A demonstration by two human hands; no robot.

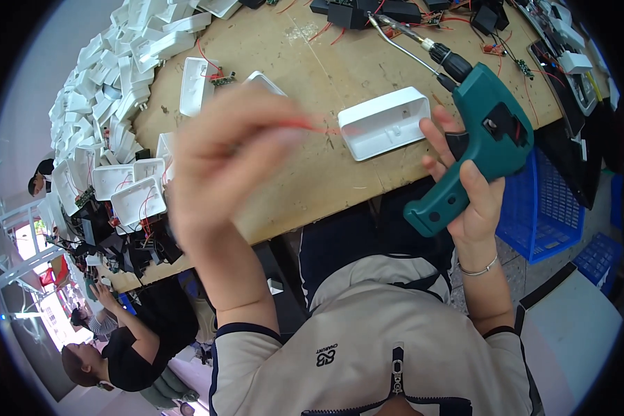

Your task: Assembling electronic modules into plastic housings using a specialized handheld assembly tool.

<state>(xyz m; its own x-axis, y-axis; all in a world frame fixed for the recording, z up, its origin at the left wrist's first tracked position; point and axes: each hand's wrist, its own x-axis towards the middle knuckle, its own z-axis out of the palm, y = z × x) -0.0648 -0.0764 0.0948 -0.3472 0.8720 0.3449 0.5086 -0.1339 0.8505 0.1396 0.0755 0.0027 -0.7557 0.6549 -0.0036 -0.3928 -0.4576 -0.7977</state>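
Observation:
My left hand, smeared by motion, is raised over the table with its fingers pinched around a thin red wire. The wire points toward an open white plastic case, which lies on the table between my hands. In my right hand is a green soldering gun, held by its handle, with some fingers spread near the trigger. Its metal tip and a thin curved tube reach toward the far side of the table. What hangs from the wire, if anything, is too blurred to make out.
White cases are heaped at the far left. Nearer left stand cases with circuit boards and red wires. Black parts lie along the far edge. A blue crate sits below right. A co-worker works at lower left.

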